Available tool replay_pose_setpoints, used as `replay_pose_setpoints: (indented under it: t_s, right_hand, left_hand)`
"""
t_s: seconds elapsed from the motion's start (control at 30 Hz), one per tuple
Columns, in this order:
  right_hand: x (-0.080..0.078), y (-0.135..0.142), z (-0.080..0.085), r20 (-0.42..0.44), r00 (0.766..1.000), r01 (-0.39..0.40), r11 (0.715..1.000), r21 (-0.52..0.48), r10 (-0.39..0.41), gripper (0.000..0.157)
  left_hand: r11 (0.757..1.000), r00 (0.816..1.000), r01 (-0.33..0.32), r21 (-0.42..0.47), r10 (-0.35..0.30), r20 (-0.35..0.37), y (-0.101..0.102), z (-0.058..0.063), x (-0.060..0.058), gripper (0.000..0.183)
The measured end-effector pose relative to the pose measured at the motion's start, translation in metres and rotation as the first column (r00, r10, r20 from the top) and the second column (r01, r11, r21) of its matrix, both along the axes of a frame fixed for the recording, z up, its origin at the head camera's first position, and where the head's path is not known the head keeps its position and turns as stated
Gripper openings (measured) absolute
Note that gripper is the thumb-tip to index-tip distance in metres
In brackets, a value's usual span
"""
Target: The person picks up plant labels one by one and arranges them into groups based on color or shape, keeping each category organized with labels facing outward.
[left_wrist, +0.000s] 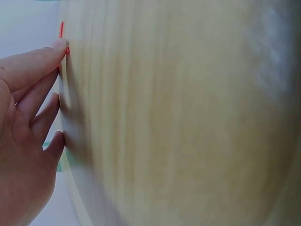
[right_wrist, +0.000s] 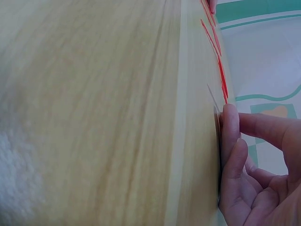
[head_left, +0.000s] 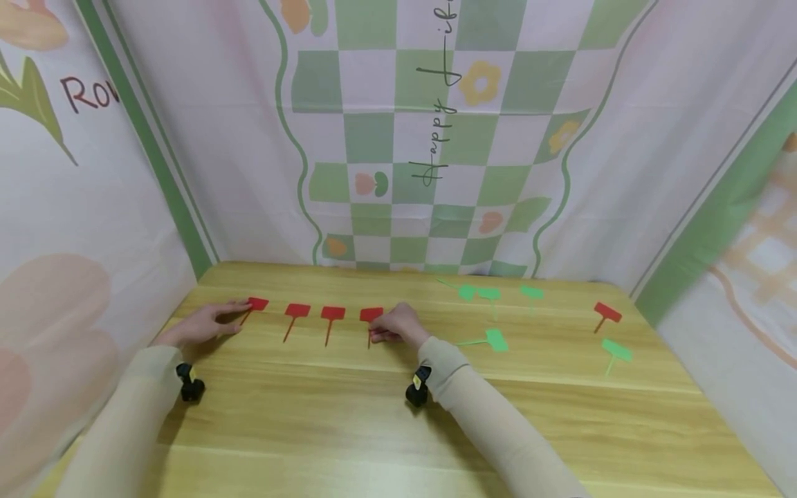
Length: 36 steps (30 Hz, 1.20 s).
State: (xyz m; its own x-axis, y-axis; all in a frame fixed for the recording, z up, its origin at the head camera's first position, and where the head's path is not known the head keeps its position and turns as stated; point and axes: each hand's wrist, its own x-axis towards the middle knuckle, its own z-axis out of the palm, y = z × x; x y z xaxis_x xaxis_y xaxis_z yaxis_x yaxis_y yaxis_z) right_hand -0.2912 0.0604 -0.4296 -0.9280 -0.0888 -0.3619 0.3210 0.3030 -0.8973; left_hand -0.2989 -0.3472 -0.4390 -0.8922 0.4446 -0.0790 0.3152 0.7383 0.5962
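Left half of the tabletop (head_left: 299,429), toward the far edge: four red tags in a row, same shape each: flat, thin, roughly rectangular plate on a slim straight stem. Solid red, look like plastic, stems toward the person.

Outer left tag (head_left: 258,303) is under the left hand (head_left: 208,325): fingers fairly straight, thumb spread apart from them, fingertips touching the plate, thumb down by the stem. Inner right tag (head_left: 371,315) is at the right hand (head_left: 398,323): grip narrow, thumb and fingertips pinch it near where plate meets stem; exact contact partly hidden by the fingers.

Between those, second tag (head_left: 298,310) and third tag (head_left: 333,313) lie flat, well apart, stems leaning slightly left.

Right of the right hand: light-green tags, same plate-and-stem form. Three near the far edge, one nearer (head_left: 496,340) with its stem pointing left, one far right (head_left: 616,349). A lone red tag (head_left: 608,312) lies just beyond that last one.

Tabletop is yellowish wood grain, smooth, faint sheen. Beige sleeves (head_left: 510,422), small black wrist devices (head_left: 191,384). Behind: soft hanging cloth (head_left: 367,138), green-and-white checks, flowers, script lettering, light folds.
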Motion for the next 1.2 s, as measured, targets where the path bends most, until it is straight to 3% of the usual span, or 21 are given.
replay_pose_setpoints:
  t_s: [0.33, 0.7, 1.03, 1.2]
  right_hand:
    - [0.0, -0.001, -0.001, 0.012, 1.0, 0.025, 0.999, 0.045, -0.026, 0.012]
    - [0.002, -0.001, 0.002, -0.002, 1.0, 0.013, 1.0, 0.007, -0.013, 0.013]
    - [0.007, 0.002, 0.005, -0.004, 0.999, -0.043, 0.999, 0.025, 0.043, 0.017]
    - [0.012, 0.003, 0.005, -0.054, 0.995, -0.076, 0.992, 0.1, 0.082, 0.015]
  left_hand:
    - [0.999, 1.0, 0.015, 0.033, -0.015, 0.004, -0.001, -0.001, -0.001, 0.055]
    - [1.0, 1.0, 0.003, 0.019, -0.003, 0.012, -0.001, 0.0, 0.0, 0.057]
    - [1.0, 1.0, -0.002, 0.015, 0.002, 0.013, -0.001, -0.001, 0.0, 0.057]
    - [1.0, 1.0, -0.011, 0.015, 0.011, 0.02, 0.0, -0.001, 0.0, 0.059]
